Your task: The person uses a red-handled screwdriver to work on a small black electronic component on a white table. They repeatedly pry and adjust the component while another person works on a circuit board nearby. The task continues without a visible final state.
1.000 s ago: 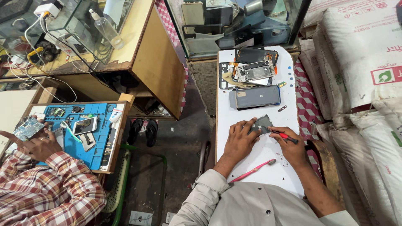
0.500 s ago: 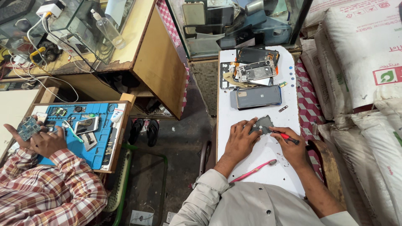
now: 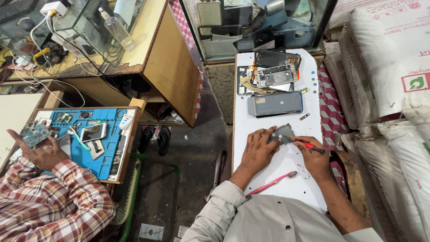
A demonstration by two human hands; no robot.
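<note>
On a narrow white table (image 3: 268,170), my left hand (image 3: 259,150) presses down on a small grey circuit board (image 3: 283,132). My right hand (image 3: 313,157) grips a red-handled screwdriver (image 3: 309,144), its tip resting on the board's right edge. A pink toothbrush (image 3: 273,183) lies on the table just in front of my hands. Further back lie a grey phone back (image 3: 277,103) and a pile of opened phone parts (image 3: 274,74).
At the left a person in a checked shirt holds up a green circuit board (image 3: 35,133) over a blue repair mat (image 3: 96,134). White sacks (image 3: 385,67) crowd the right side. A glass cabinet (image 3: 255,22) stands behind the table, a wooden counter (image 3: 148,49) to the left.
My hands stay on the board with the screwdriver. The person at the left has shifted the hand holding the green board slightly.
</note>
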